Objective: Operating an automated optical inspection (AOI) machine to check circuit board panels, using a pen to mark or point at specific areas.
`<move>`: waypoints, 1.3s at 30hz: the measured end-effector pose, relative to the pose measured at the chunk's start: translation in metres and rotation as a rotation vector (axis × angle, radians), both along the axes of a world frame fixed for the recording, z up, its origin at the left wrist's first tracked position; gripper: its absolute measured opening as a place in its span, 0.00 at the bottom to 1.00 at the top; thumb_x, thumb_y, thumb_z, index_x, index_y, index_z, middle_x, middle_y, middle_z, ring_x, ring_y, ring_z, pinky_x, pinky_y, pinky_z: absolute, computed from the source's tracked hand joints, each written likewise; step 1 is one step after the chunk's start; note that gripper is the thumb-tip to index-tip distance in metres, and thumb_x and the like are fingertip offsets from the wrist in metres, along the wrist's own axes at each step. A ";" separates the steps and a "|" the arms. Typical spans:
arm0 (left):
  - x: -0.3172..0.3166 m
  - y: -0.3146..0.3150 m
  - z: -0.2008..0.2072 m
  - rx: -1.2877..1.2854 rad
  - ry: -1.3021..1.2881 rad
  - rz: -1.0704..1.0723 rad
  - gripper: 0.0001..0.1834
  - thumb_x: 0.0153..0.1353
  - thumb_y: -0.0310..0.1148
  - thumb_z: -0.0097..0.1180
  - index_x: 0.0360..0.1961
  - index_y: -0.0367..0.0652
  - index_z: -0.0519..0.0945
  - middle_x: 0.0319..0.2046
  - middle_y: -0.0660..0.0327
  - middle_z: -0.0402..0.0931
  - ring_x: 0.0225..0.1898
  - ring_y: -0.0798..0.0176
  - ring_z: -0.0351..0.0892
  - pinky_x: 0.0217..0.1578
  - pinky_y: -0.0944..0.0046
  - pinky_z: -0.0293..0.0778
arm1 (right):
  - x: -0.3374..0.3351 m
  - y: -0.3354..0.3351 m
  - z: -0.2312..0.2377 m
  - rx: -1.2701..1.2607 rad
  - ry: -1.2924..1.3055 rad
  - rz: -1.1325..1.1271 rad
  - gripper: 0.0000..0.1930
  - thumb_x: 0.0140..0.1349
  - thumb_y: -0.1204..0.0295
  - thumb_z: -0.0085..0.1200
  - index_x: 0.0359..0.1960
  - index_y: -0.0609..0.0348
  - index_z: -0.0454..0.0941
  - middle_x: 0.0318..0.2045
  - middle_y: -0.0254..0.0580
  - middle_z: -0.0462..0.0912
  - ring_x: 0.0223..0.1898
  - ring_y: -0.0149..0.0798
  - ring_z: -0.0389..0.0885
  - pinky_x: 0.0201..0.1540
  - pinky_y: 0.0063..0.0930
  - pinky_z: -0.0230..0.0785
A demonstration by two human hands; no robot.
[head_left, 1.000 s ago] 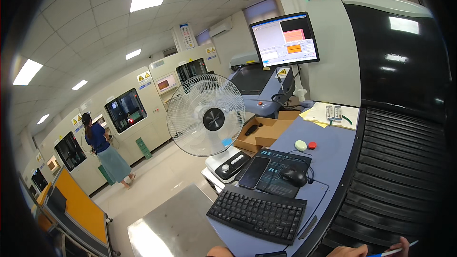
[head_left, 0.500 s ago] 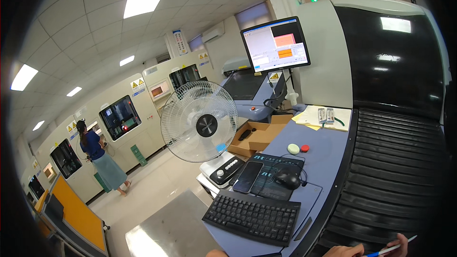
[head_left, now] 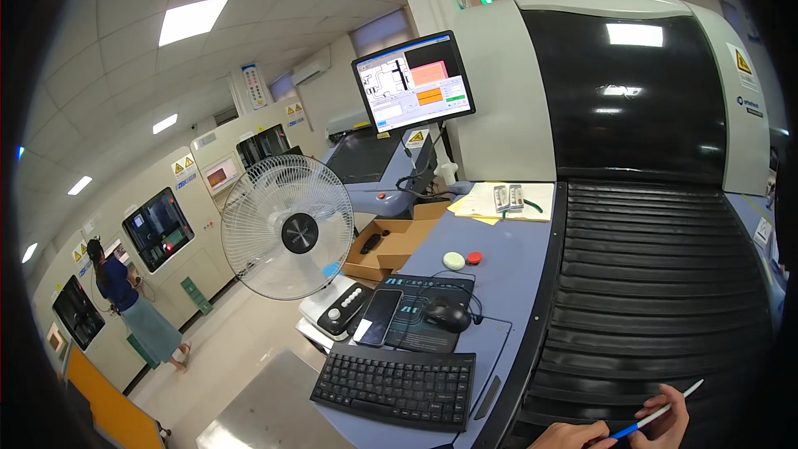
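My right hand (head_left: 667,417) curls its fingers around a slim blue-and-white pen (head_left: 659,412), held at a slant over the black ribbed cover. The pen's white tip points up to the right and its blue end down to the left. At that blue end my left hand (head_left: 573,434) is closed, fingertips pinched against the pen; the lower part of both hands is cut off by the frame. Left of my hands, a black keyboard (head_left: 395,386) lies on the blue machine top (head_left: 519,283). Behind it are a phone (head_left: 378,318) and a mouse (head_left: 447,314) on a dark mat.
The black ribbed cover (head_left: 640,283) runs up to a large machine with a dark window (head_left: 623,108). A monitor (head_left: 413,83), green and red buttons (head_left: 474,258), and papers (head_left: 490,199) stand beyond. A fan (head_left: 287,229) is at left, and a person (head_left: 137,303) stands farther off.
My view has swung to the right, so the scene sits farther left. More of my hands and the pen shows. The monitor now displays a black-and-white pattern.
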State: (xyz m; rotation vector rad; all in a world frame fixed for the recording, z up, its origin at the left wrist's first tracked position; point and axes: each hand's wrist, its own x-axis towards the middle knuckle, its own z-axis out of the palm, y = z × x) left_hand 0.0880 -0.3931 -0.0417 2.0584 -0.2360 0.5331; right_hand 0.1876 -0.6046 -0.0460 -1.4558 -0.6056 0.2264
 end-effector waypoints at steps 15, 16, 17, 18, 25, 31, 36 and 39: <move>-0.003 0.007 0.005 0.024 -0.144 -0.025 0.11 0.64 0.37 0.68 0.28 0.43 0.83 0.20 0.55 0.78 0.20 0.49 0.80 0.22 0.54 0.74 | 0.001 0.001 0.000 -0.093 0.056 0.020 0.36 0.56 0.87 0.64 0.70 0.63 0.69 0.42 0.39 0.82 0.42 0.32 0.84 0.47 0.26 0.79; -0.003 0.009 0.006 0.023 -0.139 0.012 0.11 0.64 0.37 0.68 0.28 0.43 0.83 0.20 0.55 0.78 0.20 0.49 0.80 0.22 0.54 0.74 | 0.003 0.002 0.001 -0.105 0.049 0.037 0.36 0.56 0.87 0.65 0.69 0.64 0.70 0.40 0.38 0.82 0.41 0.30 0.82 0.46 0.25 0.78; -0.003 0.007 0.007 0.019 -0.159 -0.014 0.12 0.64 0.38 0.67 0.27 0.43 0.83 0.20 0.54 0.78 0.20 0.48 0.80 0.22 0.54 0.73 | 0.005 -0.002 -0.001 -0.135 0.039 0.033 0.35 0.56 0.86 0.65 0.69 0.64 0.71 0.40 0.38 0.82 0.40 0.30 0.82 0.45 0.24 0.77; -0.003 0.005 0.007 0.017 -0.177 -0.036 0.13 0.65 0.38 0.67 0.27 0.43 0.83 0.20 0.54 0.78 0.21 0.48 0.80 0.22 0.53 0.73 | 0.007 -0.006 -0.003 -0.162 0.027 0.035 0.35 0.56 0.86 0.66 0.68 0.65 0.71 0.40 0.38 0.81 0.40 0.29 0.82 0.45 0.24 0.77; 0.006 -0.002 -0.005 -0.025 -0.218 -0.018 0.18 0.65 0.41 0.67 0.22 0.43 0.80 0.17 0.54 0.76 0.18 0.48 0.79 0.19 0.54 0.70 | 0.011 -0.021 -0.009 -0.207 -0.003 -0.021 0.34 0.56 0.86 0.66 0.67 0.67 0.73 0.40 0.35 0.80 0.38 0.28 0.79 0.43 0.21 0.73; 0.004 0.001 -0.003 -0.020 -0.258 -0.030 0.19 0.65 0.40 0.68 0.20 0.43 0.78 0.16 0.55 0.75 0.17 0.49 0.77 0.17 0.54 0.68 | 0.015 -0.015 -0.003 -0.260 0.011 0.001 0.30 0.56 0.88 0.62 0.64 0.68 0.76 0.40 0.37 0.80 0.39 0.30 0.79 0.43 0.24 0.74; 0.003 -0.002 -0.005 -0.030 -0.253 -0.048 0.19 0.65 0.39 0.67 0.20 0.43 0.77 0.15 0.56 0.74 0.16 0.49 0.76 0.17 0.54 0.68 | 0.012 -0.019 -0.005 -0.275 -0.064 -0.038 0.28 0.57 0.88 0.63 0.62 0.69 0.77 0.41 0.39 0.81 0.40 0.34 0.80 0.46 0.27 0.76; 0.003 -0.004 -0.010 -0.006 -0.253 -0.053 0.19 0.65 0.40 0.66 0.20 0.44 0.77 0.15 0.56 0.74 0.16 0.49 0.76 0.17 0.54 0.67 | 0.012 -0.022 -0.009 -0.287 -0.062 -0.062 0.27 0.57 0.88 0.65 0.60 0.68 0.78 0.42 0.41 0.83 0.41 0.35 0.81 0.48 0.28 0.77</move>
